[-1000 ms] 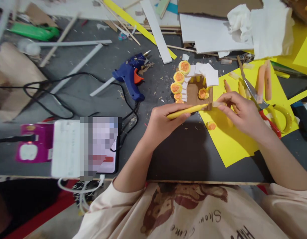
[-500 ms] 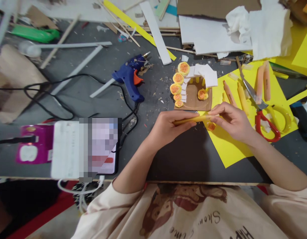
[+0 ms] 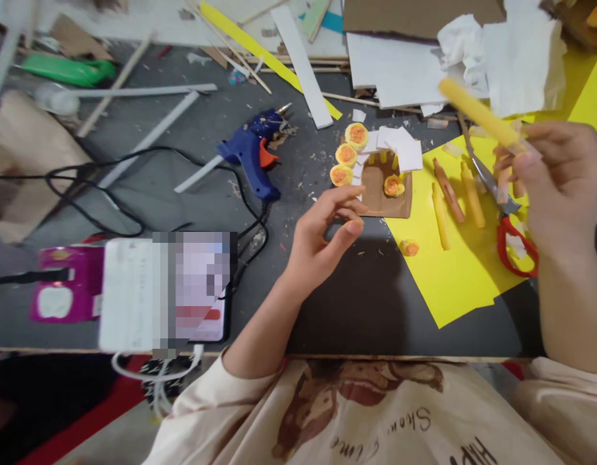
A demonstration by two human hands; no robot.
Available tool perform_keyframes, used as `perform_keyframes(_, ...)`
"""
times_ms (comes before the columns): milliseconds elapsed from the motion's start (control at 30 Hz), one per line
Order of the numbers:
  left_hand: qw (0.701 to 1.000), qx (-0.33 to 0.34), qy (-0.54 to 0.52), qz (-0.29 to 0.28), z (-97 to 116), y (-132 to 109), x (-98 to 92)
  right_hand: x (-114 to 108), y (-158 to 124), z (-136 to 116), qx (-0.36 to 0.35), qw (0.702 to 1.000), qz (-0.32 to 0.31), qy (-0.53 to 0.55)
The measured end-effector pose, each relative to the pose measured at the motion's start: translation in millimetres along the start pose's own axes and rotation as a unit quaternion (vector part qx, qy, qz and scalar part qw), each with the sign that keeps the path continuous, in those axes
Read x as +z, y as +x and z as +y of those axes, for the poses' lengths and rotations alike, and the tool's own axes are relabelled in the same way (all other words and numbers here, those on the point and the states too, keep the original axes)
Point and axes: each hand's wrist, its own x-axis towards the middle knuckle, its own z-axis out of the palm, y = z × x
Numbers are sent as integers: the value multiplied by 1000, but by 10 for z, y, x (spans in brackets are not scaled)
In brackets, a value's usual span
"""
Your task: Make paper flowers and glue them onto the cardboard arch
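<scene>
My right hand [image 3: 559, 177] is raised at the right, blurred by motion, with its fingers closed on a yellow stick [image 3: 477, 113] that points up and left. My left hand [image 3: 327, 232] hovers over the dark table with fingers loosely curled and apart, holding nothing, just in front of a small cardboard model [image 3: 383, 187] trimmed with orange-yellow rolled flowers [image 3: 346, 155] and white squares. One loose flower [image 3: 408, 247] lies on the yellow paper sheet [image 3: 453, 278]. Several more yellow and orange sticks [image 3: 455, 194] lie on that sheet.
A blue glue gun [image 3: 252, 152] with its black cord lies left of the model. Red-and-yellow scissors [image 3: 514, 232] rest on the yellow sheet. A phone and white power strip [image 3: 133, 290] sit at the near left. White strips, wooden sticks, cardboard and crumpled tissue [image 3: 501, 45] crowd the back.
The yellow stick left my left hand; my right hand lifted it up and to the right. My left hand opened and stayed near the model.
</scene>
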Motion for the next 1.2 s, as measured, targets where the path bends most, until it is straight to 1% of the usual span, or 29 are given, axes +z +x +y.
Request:
perform_keyframes(33,1000,-5,7,-7,-10,-1,3,-22,9,13,-9,991,-24,-130)
perform_keyframes(67,1000,-12,13,-11,-15,-2,7,-30,0,15,-6,971,-43,-236)
perform_keyframes(100,1000,-20,18,-11,-17,-2,11,-25,-22,7,10,945,-77,-317)
perform_keyframes(133,999,-25,20,-8,-16,-2,15,-12,-54,-7,35,919,-119,-375)
perform_keyframes(200,999,-29,18,-4,-10,-2,22,22,-118,-43,80,874,-190,-440)
perform_keyframes(233,999,-31,16,-5,-5,-3,28,35,-143,-63,95,859,-210,-457)
perform_keyframes(267,999,-34,14,-8,0,-5,34,40,-161,-85,102,848,-225,-468)
perform_keyframes(333,999,-44,11,-15,16,-14,55,33,-185,-146,107,838,-238,-479)
perform_keyframes(367,998,-51,10,-20,27,-22,69,27,-199,-188,101,838,-240,-479)
perform_keyframes(433,997,-66,7,-40,55,-41,107,37,-251,-300,73,854,-222,-465)
perform_keyframes(467,996,-71,3,-59,70,-51,132,62,-296,-368,43,872,-214,-438)
perform_keyframes(533,992,-66,-7,-106,100,-72,192,162,-419,-508,-37,903,-240,-355)
perform_keyframes(567,990,-59,-11,-125,114,-82,225,230,-489,-570,-87,909,-258,-316)
perform_keyframes(600,989,-52,-12,-139,126,-91,259,301,-553,-619,-138,912,-261,-286)
perform_keyframes(667,988,-54,-17,-143,142,-104,319,423,-634,-662,-215,909,-267,-237)
perform_keyframes(700,988,-68,-27,-137,147,-108,341,459,-636,-650,-235,907,-272,-221)
perform_keyframes(733,987,-89,-44,-124,149,-109,354,471,-609,-616,-239,905,-278,-215)
perform_keyframes(800,983,-137,-89,-87,145,-102,353,422,-479,-485,-208,910,-278,-225)
perform_keyframes(867,977,-167,-121,-60,137,-85,323,300,-300,-299,-138,917,-220,-303)
perform_keyframes(900,976,-172,-125,-54,132,-74,302,228,-218,-200,-105,910,-203,-346)
perform_keyframes(967,978,-166,-113,-48,124,-52,264,96,-108,-21,-44,903,-168,-394)
perform_keyframes(1000,981,-159,-101,-45,120,-44,250,46,-84,51,-24,896,-183,-404)
perform_keyframes(1067,984,-151,-82,-40,113,-33,236,-13,-89,151,-34,886,-177,-426)
perform_keyframes(1100,985,-151,-75,-41,110,-30,235,-25,-108,180,-48,882,-164,-439)
perform_keyframes(1200,984,-158,-66,-51,109,-29,239,-8,-196,210,-85,864,-168,-467)
